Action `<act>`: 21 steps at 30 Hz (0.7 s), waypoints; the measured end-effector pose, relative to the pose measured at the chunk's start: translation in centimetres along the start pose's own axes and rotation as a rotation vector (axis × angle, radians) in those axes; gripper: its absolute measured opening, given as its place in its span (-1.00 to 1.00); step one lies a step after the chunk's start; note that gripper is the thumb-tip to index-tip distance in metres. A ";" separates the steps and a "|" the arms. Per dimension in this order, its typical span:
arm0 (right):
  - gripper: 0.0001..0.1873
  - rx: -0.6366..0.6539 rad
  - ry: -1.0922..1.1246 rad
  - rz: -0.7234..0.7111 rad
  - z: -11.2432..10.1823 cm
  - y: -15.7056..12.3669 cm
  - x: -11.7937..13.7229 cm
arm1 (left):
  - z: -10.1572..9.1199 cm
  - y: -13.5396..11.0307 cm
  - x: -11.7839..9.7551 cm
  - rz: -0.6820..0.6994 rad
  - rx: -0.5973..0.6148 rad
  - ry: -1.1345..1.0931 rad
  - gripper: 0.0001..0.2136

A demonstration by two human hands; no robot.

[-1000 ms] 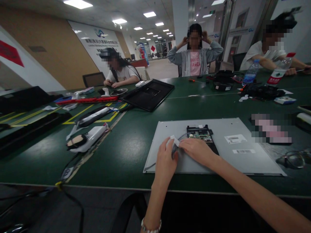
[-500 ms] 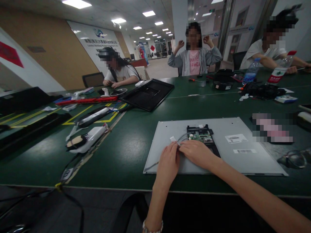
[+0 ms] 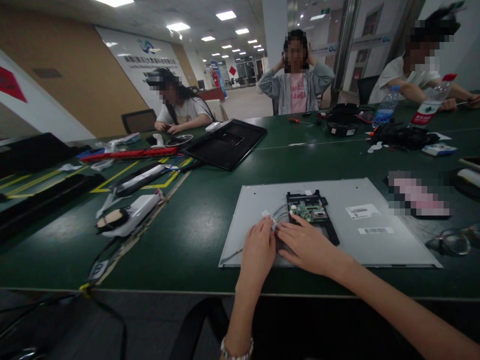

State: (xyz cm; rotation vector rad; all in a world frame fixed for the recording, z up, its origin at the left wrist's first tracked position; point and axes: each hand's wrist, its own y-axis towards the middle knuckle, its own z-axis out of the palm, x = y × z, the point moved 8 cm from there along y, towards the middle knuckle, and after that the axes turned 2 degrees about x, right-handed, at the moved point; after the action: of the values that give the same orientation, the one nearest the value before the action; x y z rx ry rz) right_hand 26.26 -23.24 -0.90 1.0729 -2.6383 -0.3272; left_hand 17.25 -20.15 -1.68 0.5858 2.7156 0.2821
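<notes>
A grey metal panel (image 3: 375,250) lies flat on the green table in front of me. On it sits a small green circuit board (image 3: 309,210) in a black frame, with thin grey wires (image 3: 278,211) running left to a white connector (image 3: 266,214). My left hand (image 3: 258,248) rests on the panel with its fingers curled, pinching the wires just below the connector. My right hand (image 3: 305,244) lies flat beside it, fingers stretched toward the board and pressing on the wires.
A black monitor shell (image 3: 227,142) lies further back. A white device with a black pad (image 3: 125,217), cables and black strips fill the left side. Glasses (image 3: 455,241) lie at the right. Bottles (image 3: 431,105) and three seated people are at the far edge.
My left hand has come down from holding the connector raised and now rests on the panel. My right hand's fingers have spread flatter. The person opposite moved both hands about their head.
</notes>
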 end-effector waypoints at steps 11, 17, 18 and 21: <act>-0.28 0.037 0.086 0.123 0.7 -2.4 1.4 | -0.1 1.5 -0.9 -0.267 0.134 0.073 -0.80; -0.33 0.016 0.064 0.149 0.8 -3.5 1.4 | -0.2 1.3 -0.1 -0.246 0.084 0.095 -0.83; -0.34 0.013 0.061 0.148 0.8 -3.6 1.4 | -0.2 1.3 -0.1 -0.237 0.080 0.093 -0.83; -0.37 0.006 0.065 0.146 0.7 -3.7 1.4 | -0.2 1.3 0.0 -0.207 0.074 0.072 -0.81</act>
State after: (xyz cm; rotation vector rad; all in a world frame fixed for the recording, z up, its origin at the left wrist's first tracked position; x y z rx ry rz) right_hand 27.40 -26.74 -2.47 0.8714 -2.6427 -0.2495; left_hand 17.58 -19.03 -1.16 0.3159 2.8377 0.1532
